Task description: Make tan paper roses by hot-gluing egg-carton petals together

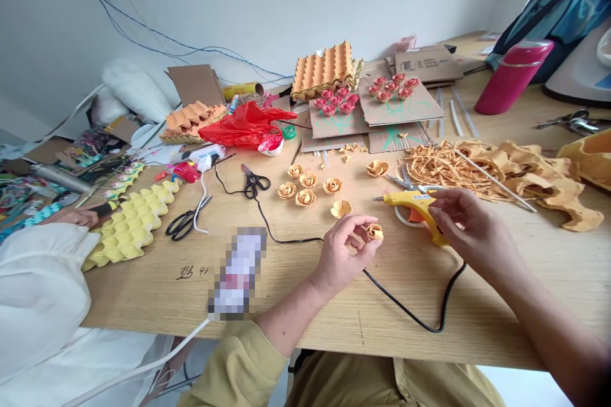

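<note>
My left hand [346,248] pinches a small rolled flower bud [375,231] of orange egg-carton pulp between thumb and fingertips. The fingertips of my right hand [461,226] are closed at the back of a yellow glue gun [417,203], whose nozzle points left. An open orange paper flower [342,208] lies just beyond my left hand, and another flower [377,168] sits farther back. Several finished orange flowers [305,197] are grouped to the left. White-handled scissors [408,219] lie partly hidden under the glue gun.
Pulp scraps [449,168] pile up at the right, near a pink bottle [513,76]. Pink flowers stand on cardboard [401,108] at the back. Two black scissors [256,183], a blurred phone [238,273] and a black cord [405,299] lie around. Another person's hand [71,219] touches a yellow egg tray [136,219].
</note>
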Demonstrator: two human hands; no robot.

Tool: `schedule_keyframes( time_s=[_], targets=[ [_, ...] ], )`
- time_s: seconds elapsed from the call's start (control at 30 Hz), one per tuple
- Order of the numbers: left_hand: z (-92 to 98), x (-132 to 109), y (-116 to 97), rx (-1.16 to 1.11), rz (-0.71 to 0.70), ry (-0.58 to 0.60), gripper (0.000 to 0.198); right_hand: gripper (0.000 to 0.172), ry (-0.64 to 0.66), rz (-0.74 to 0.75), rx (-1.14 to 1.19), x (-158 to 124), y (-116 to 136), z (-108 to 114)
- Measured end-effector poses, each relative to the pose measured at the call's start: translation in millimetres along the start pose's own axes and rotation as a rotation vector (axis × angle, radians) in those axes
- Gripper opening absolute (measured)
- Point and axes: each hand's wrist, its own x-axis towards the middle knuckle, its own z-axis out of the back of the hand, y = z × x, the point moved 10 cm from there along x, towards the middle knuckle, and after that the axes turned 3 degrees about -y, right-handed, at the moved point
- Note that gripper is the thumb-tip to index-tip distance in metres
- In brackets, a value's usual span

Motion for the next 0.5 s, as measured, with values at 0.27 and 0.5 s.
schedule_keyframes(
  time_s=[0.27, 0.5],
  targets=[
    [-5.8, -1.4, 27.8, 0.258, 0.082, 0.074, 0.015, 0.041, -0.082, -0.016, -0.454, 7.9, -29.5, 3.5],
    [-4.1, -1.8, 29.8, 0.317, 0.065, 0.085, 0.017, 0.044, -0.031, -0.153, -0.328, 10.2, -41.2, 8.3]
  ],
)
